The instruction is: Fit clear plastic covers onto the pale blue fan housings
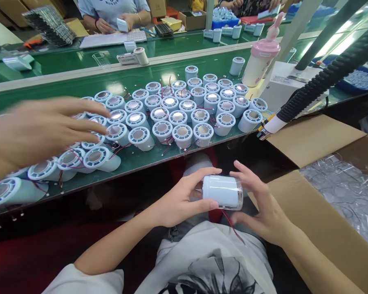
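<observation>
Over my lap, my left hand (184,198) grips a light blue cylindrical housing (221,191) between thumb and fingers. It lies on its side, with a clear plastic cover around it that shows at its right end. Thin red wires (233,226) hang below it. My right hand (260,204) is spread beside that right end, fingers apart and curved, holding nothing. Several similar light blue housings (182,134) stand on the green bench (135,161) ahead, with round metallic centres on top and red and black wires between them.
A co-worker's blurred hand (49,130) reaches over the housings at left. At right are an open cardboard box (309,216) of clear plastic covers (343,192) and a hanging tool (272,124) on a black coiled hose. A pink-topped bottle (260,57) stands behind. Another person (115,16) works across.
</observation>
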Demonstrator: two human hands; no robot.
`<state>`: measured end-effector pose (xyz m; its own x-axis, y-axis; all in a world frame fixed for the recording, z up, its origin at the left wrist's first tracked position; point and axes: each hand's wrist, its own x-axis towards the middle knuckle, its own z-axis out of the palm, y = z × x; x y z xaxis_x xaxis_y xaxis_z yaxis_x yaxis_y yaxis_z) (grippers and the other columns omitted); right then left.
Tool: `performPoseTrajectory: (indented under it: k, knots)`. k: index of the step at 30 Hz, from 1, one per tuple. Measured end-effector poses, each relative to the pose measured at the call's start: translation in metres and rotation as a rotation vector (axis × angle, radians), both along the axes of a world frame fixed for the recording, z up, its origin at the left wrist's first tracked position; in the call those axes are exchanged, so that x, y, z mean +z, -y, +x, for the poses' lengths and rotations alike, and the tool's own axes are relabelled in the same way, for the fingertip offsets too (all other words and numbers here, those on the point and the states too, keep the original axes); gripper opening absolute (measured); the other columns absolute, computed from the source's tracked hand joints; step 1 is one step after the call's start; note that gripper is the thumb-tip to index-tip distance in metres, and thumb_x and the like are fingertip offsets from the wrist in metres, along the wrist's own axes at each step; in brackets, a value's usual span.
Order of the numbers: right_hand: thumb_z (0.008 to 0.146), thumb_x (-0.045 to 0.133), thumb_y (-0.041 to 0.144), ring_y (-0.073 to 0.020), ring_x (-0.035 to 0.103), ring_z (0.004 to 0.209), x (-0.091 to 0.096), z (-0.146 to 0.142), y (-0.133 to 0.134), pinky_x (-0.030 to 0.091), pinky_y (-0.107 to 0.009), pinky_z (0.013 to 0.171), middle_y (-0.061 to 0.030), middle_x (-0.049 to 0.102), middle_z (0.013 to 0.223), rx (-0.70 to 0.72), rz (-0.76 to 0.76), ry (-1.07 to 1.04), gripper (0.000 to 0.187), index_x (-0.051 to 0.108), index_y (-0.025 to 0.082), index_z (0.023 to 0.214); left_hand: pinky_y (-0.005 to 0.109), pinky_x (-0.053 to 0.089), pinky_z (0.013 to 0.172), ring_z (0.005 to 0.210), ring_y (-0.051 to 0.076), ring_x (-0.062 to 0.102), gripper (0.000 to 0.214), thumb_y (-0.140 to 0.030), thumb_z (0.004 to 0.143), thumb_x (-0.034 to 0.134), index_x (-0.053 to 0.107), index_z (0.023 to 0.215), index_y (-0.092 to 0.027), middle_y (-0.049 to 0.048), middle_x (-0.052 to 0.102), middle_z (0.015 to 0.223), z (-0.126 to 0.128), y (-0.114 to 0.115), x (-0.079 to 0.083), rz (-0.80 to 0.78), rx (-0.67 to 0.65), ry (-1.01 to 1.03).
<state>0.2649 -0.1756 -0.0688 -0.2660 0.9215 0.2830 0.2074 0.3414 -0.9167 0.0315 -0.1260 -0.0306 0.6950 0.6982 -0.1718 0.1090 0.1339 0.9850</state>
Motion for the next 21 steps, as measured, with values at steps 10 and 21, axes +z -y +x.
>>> performPoseTrajectory:
  k: [10,21]
  knots:
    - [0.087,0.070,0.026,-0.0181,0.070,0.097,0.003,0.005,0.007,0.058,-0.029,0.085,0.0008,0.067,0.121,0.132,-0.399,-0.231,0.051,0.054,0.041,0.132,0.040,0.046,0.105,0.125,0.027,0.054,0.077,-0.021,0.078,0.075,0.039,0.146,-0.031,0.0084,0.046,0.147,-0.004,-0.005,-0.002,-0.032,-0.105,0.051]
    - [0.083,0.069,0.043,-0.0201,0.070,0.088,-0.003,0.013,-0.014,0.057,-0.032,0.081,-0.0032,0.073,0.110,-0.027,-0.467,0.097,0.049,0.061,0.028,0.129,0.035,0.056,0.080,0.103,0.028,0.066,0.054,-0.049,0.085,0.059,0.056,0.134,-0.028,0.0055,0.067,0.125,-0.007,-0.033,-0.021,0.068,0.006,-0.291]
